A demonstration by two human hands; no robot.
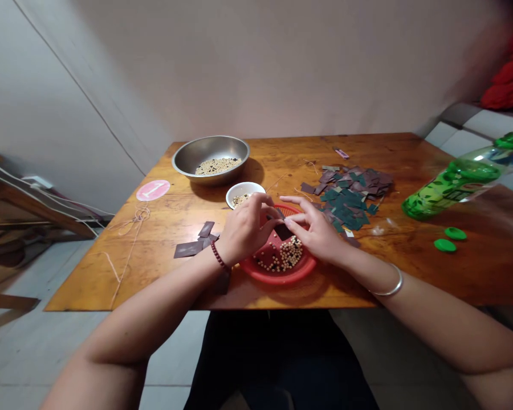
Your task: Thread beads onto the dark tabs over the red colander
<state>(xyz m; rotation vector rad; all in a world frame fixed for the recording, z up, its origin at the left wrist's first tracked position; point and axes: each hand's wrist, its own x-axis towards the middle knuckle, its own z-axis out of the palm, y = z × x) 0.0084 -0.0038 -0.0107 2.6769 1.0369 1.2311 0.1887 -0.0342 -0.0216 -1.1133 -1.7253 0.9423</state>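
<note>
Left grip (250, 225) and right grip (313, 230) pinch a dark flat piece (283, 230) above the red basket (277, 279) at frame centre, probably so anything dropped joins the small balls (291, 253) inside

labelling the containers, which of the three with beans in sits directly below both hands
The shallow red plastic tray; the silver metal bowl and small white bowl both stand farther back.
</note>
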